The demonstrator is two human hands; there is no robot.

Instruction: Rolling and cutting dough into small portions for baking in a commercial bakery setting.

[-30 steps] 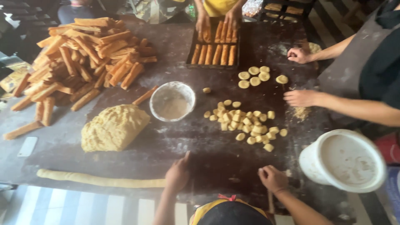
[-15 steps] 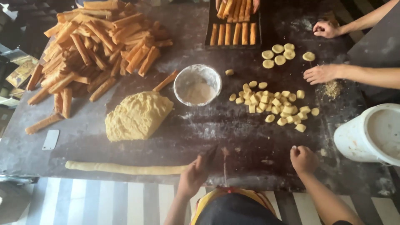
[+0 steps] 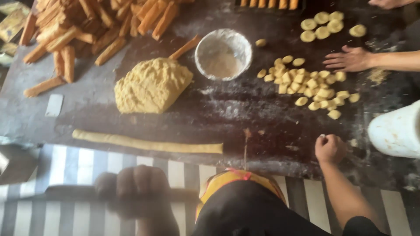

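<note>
My left hand (image 3: 135, 185) is blurred at the lower left, over the striped cloth (image 3: 70, 166). Its fingers are curled around a dark long bar-like thing (image 3: 65, 193) that lies crosswise. My right hand (image 3: 330, 148) rests as a closed fist on the floured dark table (image 3: 245, 109) near its front edge. A long thin dough rope (image 3: 148, 143) lies along that edge between my hands. Behind it sits a big yellow dough lump (image 3: 151, 85). A thin stick (image 3: 245, 146) stands up in front of my body.
A flour bowl (image 3: 199, 46) stands mid-table, beside several small cut dough pieces (image 3: 306, 83) under another person's hand (image 3: 350, 59). Round flattened pieces (image 3: 328, 24) lie farther back. Fried sticks (image 3: 87, 26) are piled at the far left. A white bucket (image 3: 396, 131) is at the right.
My left hand has drawn back from the table edge to the lower left and closed on the dark bar. My right hand has curled into a fist. The view has moved closer.
</note>
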